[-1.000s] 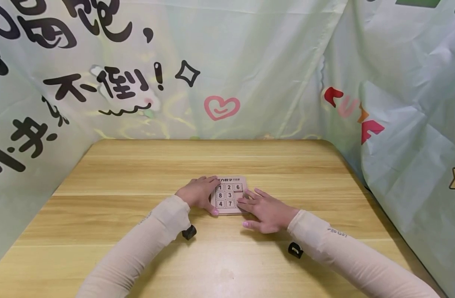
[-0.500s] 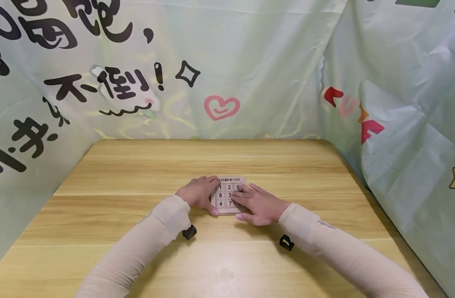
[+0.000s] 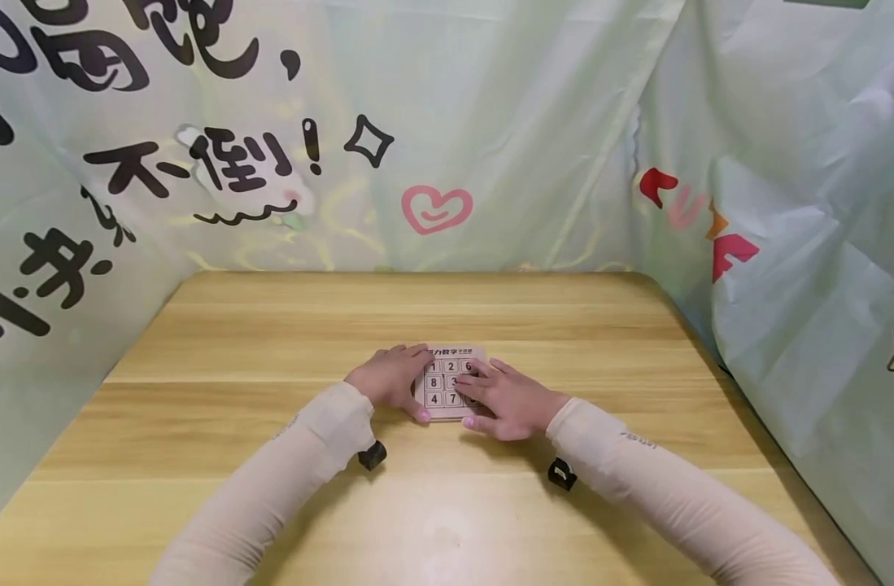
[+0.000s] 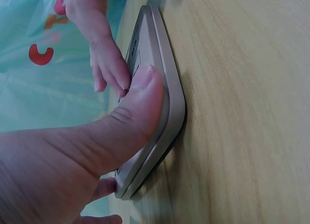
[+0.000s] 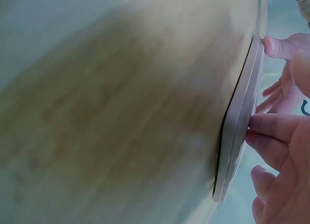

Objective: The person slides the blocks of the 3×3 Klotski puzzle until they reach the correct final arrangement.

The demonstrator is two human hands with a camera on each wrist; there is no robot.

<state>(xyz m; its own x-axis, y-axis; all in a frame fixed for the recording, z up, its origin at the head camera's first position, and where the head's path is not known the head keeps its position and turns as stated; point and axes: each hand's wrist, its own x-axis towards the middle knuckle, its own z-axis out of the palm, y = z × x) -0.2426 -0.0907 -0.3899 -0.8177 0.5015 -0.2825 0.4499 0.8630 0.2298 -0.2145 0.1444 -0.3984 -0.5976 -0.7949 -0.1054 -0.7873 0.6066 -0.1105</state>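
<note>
A pale number slide puzzle (image 3: pixel 442 400) lies flat on the wooden table, its tiles 1, 2, 6, 8, 3, 4 and 7 showing at least in part. My left hand (image 3: pixel 390 379) holds its left side, with the thumb on the near corner and the fingers at the far corner. From the right, my right hand (image 3: pixel 516 404) reaches over the board with extended fingers. Its fingertips touch the tile face beside the 3, covering the right column in part. In the right wrist view, two fingertips (image 5: pixel 259 129) press on the puzzle's face.
The wooden table (image 3: pixel 447 505) spreads around the puzzle on every side. A printed cloth (image 3: pixel 534 138) hangs behind and along both sides. Black wrist mounts (image 3: pixel 372 456) sit under both sleeves.
My right hand has moved left and slightly away from me, its fingertips now over the tiles by the 3. Tile 3 has shifted slightly right. The left hand stays put.
</note>
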